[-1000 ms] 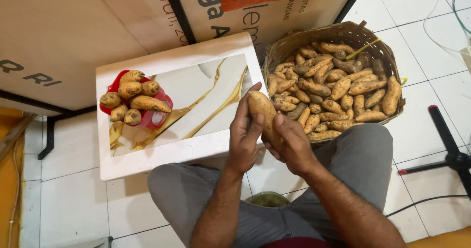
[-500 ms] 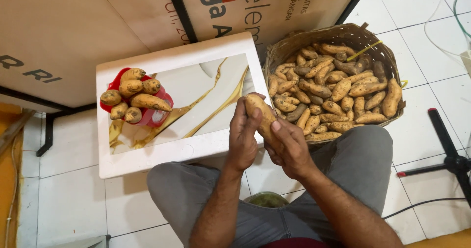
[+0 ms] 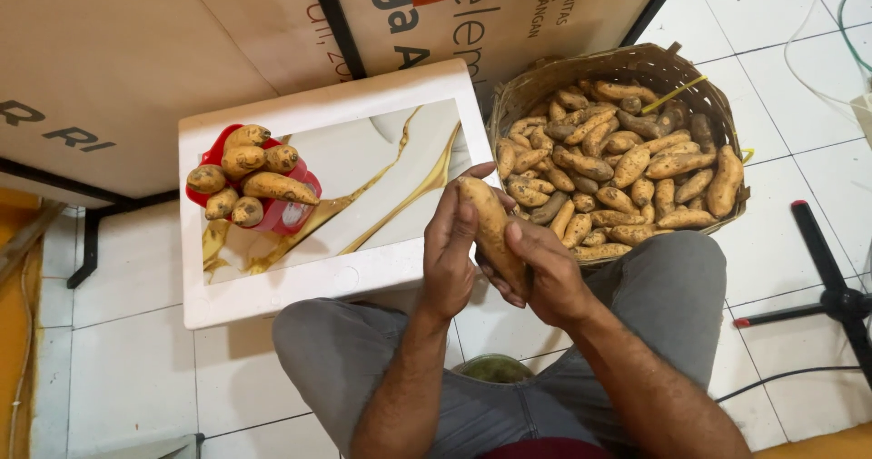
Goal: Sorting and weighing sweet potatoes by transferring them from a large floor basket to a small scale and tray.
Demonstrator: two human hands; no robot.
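Observation:
Both my hands hold one long tan sweet potato (image 3: 489, 225) upright above my lap. My left hand (image 3: 451, 255) wraps its left side with the fingers curled over the top. My right hand (image 3: 536, 273) cups its lower right side. To the right stands a woven basket (image 3: 699, 87) filled with several sweet potatoes (image 3: 618, 168). On the left, a red bowl (image 3: 291, 212) piled with several sweet potatoes (image 3: 245, 182) rests on a white foam box (image 3: 318, 282).
I sit with grey trousers (image 3: 672, 286) over a white tiled floor (image 3: 127, 368). Cardboard panels (image 3: 136, 50) lean behind the box. A black stand leg (image 3: 817, 268) and a cable (image 3: 781, 377) lie at the right. A green round object (image 3: 495, 366) shows between my knees.
My hands have turned the sweet potato and slid along it; it now stands slightly lower and more between my palms. The basket and bowl have not moved.

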